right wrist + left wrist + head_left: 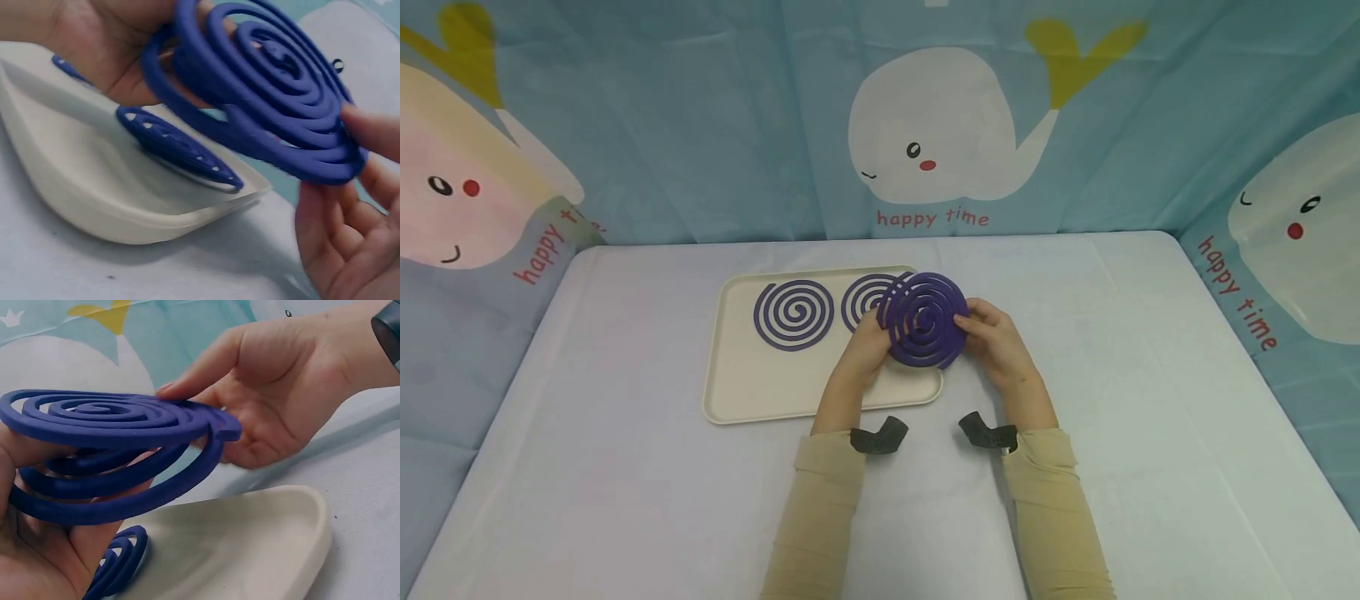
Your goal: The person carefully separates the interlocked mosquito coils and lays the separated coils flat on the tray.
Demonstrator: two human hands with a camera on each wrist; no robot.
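Note:
Two purple-blue mosquito coils (pixel 927 319) are held up over the tray's right end, overlapping and partly separated. My left hand (pixel 867 343) holds them from the left and below, its fingers partly hidden behind the spirals. At the right edge my right hand (pixel 997 340) pinches the coils, thumb on top and fingers beneath. In the left wrist view the upper coil (pixel 69 433) lies nearly flat while the lower coil (pixel 119 514) sags away from it; they meet near the right hand. On the cream tray (pixel 760 383) lie a coil (pixel 799 312) at left and another (pixel 872 278), partly covered by the held pair.
The tray stands on a white-covered table (pixel 610 467). A blue curtain (pixel 722 125) with whale prints hangs behind and at both sides. Each wrist wears a black strap mount, such as the left one (pixel 880 437), below the sleeve-covered forearms' hands.

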